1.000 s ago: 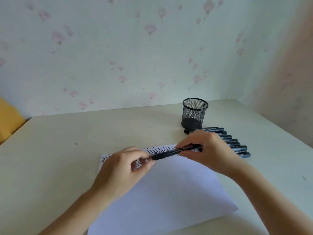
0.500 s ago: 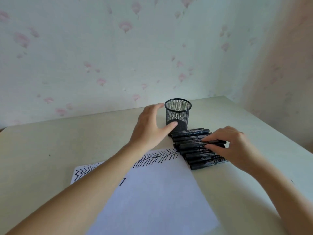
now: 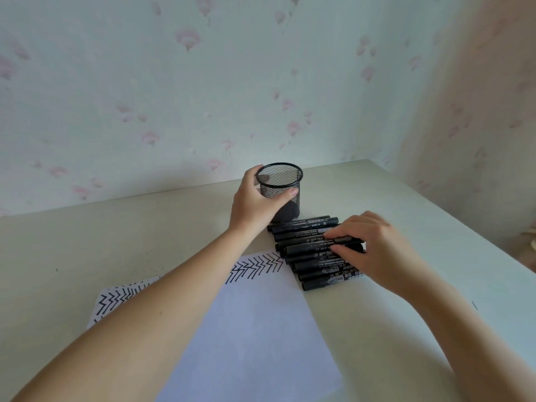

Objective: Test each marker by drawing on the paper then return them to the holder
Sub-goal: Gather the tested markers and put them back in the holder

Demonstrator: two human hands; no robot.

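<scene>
Pale table (image 3: 435, 227) has the paper (image 3: 255, 329) with zigzags up front, left hand (image 3: 255, 204) wrapped round the upright mesh holder (image 3: 280, 187) behind it, right hand (image 3: 377, 250) pinching one marker (image 3: 307, 248) atop the marker row (image 3: 316, 271) just beside the holder.

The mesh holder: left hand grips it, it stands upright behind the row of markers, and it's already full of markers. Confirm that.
Not full. The head view shows the mesh holder empty; the markers all lie on the table. The left hand does grip it, upright behind the row.
</scene>
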